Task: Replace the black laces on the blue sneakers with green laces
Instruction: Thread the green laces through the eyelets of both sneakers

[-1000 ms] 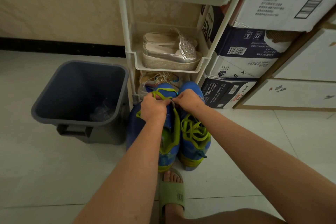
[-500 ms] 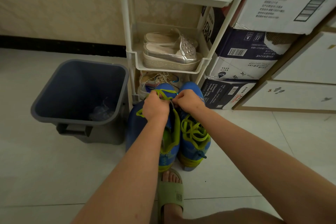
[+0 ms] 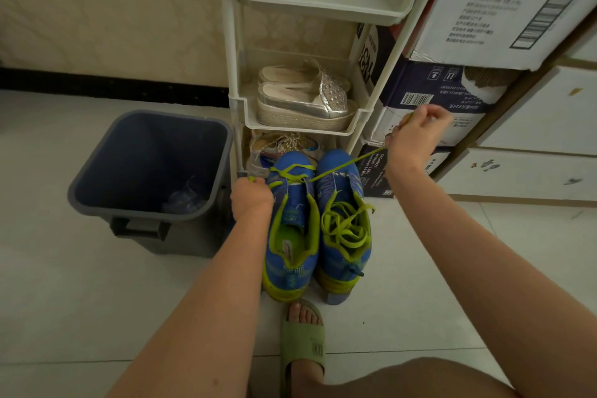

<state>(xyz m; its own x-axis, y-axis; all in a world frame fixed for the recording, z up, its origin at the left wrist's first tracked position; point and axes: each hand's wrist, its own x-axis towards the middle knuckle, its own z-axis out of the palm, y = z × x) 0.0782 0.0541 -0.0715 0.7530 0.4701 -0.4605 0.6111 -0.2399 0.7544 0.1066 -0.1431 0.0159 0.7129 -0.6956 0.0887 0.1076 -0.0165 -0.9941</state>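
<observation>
From my remote seat, I saw the white shelf rack (image 3: 237, 100) and stacked cardboard boxes (image 3: 504, 3) filling the back, with a grey bin (image 3: 181, 236) on the floor to the left. The two blue sneakers stood side by side in front of the rack, toes toward it. The left sneaker (image 3: 290, 271) had a green lace (image 3: 349, 163) threaded only through its front eyelets. The right sneaker (image 3: 339, 178) carried a loose heap of green lace. My left hand (image 3: 250, 200) sat curled at the left sneaker's toe, pinching one lace end. My right hand (image 3: 416, 136) was raised to the right, fingers closed on the other end, and the lace ran taut between it and the sneaker.
</observation>
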